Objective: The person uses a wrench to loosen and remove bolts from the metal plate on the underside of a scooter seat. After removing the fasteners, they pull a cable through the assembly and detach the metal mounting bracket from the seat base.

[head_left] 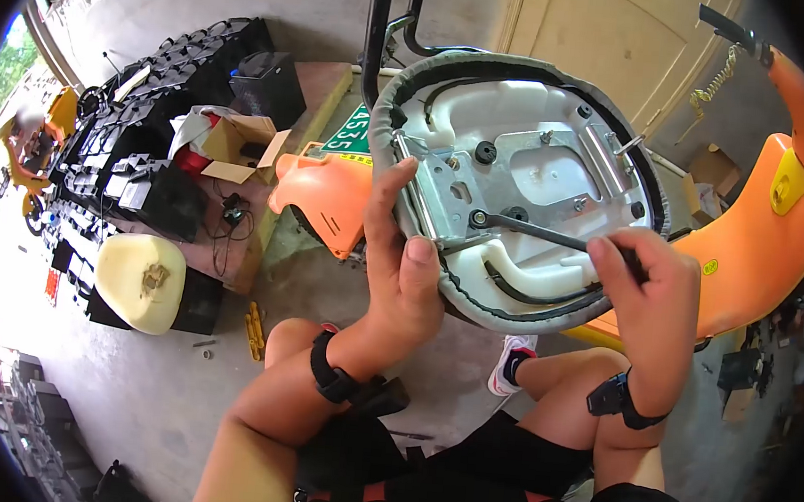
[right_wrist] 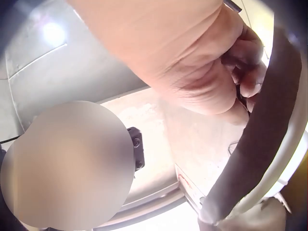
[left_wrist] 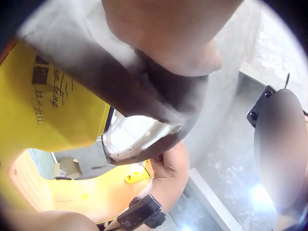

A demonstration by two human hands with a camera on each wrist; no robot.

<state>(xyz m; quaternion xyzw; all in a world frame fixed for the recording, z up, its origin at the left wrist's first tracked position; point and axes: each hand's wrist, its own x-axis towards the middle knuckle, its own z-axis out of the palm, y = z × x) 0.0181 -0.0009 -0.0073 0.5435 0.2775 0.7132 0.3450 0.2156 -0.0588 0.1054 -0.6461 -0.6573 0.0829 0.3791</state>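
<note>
An upturned seat (head_left: 565, 103) shows its white underside in the head view, with a metal bracket (head_left: 440, 193) bolted on. My left hand (head_left: 400, 279) grips its near left edge, thumb and one finger over the rim. The right hand (head_left: 653, 299) holds a dark wrench (head_left: 540, 232), whose far end sits at a bolt (head_left: 478, 218) on the bracket. In the left wrist view the left hand (left_wrist: 163, 38) lies against the dark seat cover (left_wrist: 91, 67), its fingers hidden. Curled fingers of the right hand (right_wrist: 192, 62) appear beside the seat rim (right_wrist: 260, 125) in the right wrist view.
Orange bodywork (head_left: 751, 250) stands at the right, and an orange fender (head_left: 331, 198) left of the seat. Black batteries (head_left: 169, 91), an open cardboard box (head_left: 240, 144) and a cream seat pad (head_left: 140, 282) are at the left. A yellow part (head_left: 255, 331) lies on the floor.
</note>
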